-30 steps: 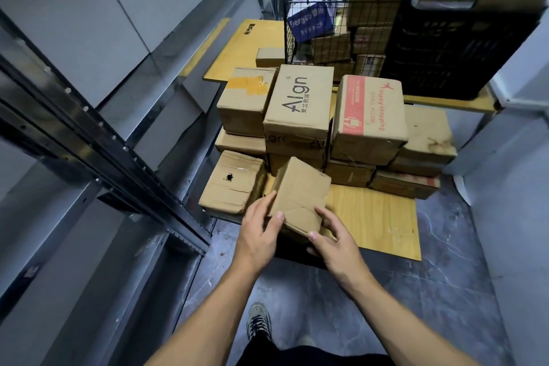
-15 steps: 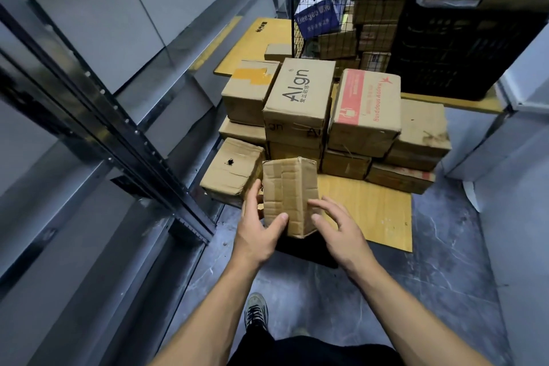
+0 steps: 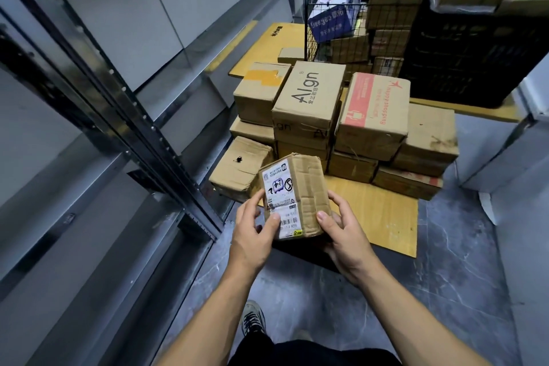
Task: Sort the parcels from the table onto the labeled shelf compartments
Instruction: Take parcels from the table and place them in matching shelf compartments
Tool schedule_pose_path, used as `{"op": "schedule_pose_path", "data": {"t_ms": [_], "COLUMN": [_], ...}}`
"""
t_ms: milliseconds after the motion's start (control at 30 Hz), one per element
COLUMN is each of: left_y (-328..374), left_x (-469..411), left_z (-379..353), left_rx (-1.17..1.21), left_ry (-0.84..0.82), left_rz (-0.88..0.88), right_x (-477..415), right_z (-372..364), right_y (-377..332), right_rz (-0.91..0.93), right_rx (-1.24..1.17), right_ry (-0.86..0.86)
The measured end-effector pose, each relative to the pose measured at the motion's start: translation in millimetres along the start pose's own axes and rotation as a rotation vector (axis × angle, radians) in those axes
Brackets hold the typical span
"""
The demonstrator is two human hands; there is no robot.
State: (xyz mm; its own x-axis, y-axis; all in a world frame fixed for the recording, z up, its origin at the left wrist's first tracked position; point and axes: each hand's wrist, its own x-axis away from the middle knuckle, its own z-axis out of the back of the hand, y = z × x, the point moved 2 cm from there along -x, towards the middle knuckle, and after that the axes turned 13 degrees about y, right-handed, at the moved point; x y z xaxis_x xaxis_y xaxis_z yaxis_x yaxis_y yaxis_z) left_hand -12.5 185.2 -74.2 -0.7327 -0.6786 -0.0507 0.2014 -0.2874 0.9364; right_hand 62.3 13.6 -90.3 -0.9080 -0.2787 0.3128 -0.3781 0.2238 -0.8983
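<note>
A: Where's the parcel right now?

B: The small, creased brown cardboard parcel [image 3: 297, 196] is up in the air in front of the stack, clasped between both hands. Its white shipping label [image 3: 280, 196] faces the camera, with black marker scrawl and barcodes on it.

A: How are the hands placed?

B: The left hand [image 3: 252, 235] curls around the label side, thumb pressed on the label's lower part. The right hand [image 3: 346, 235] wraps the opposite side, thumb on the front face.

A: And behind it?

B: A stack of brown cardboard boxes [image 3: 341, 128] sits on the low wooden table [image 3: 383, 214], one printed "Algn" [image 3: 309, 95], one with red print [image 3: 374, 107]. A grey metal shelf rack [image 3: 124, 116] runs along the left, and a black wire basket [image 3: 350, 30] of parcels stands further back.
</note>
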Motion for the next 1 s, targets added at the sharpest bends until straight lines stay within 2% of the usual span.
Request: {"op": "schedule_pose_path", "data": {"t_ms": [133, 400, 533, 767, 1000], "left_y": [0, 0, -1, 3, -9], "left_x": [8, 6, 8, 19, 53], "left_z": [7, 47, 71, 135, 216], "left_rx": [0.048, -0.109, -0.155, -0.208, -0.283], "left_ry": [0.002, 0.150, 0.239, 0.373, 0.517], "left_rz": [0.033, -0.068, -0.127, -0.208, -0.212], "right_x": [2, 4, 7, 28, 71], "right_z": [-6, -36, -65, -138, -209], "right_y": [5, 4, 0, -6, 23], "right_rz": [-0.012, 0.237, 0.195, 0.290, 0.316], "right_rx": [0.039, 0.385, 0.369, 0.406, 0.391], "right_ry": [-0.050, -0.085, -0.147, -0.301, -0.395]}}
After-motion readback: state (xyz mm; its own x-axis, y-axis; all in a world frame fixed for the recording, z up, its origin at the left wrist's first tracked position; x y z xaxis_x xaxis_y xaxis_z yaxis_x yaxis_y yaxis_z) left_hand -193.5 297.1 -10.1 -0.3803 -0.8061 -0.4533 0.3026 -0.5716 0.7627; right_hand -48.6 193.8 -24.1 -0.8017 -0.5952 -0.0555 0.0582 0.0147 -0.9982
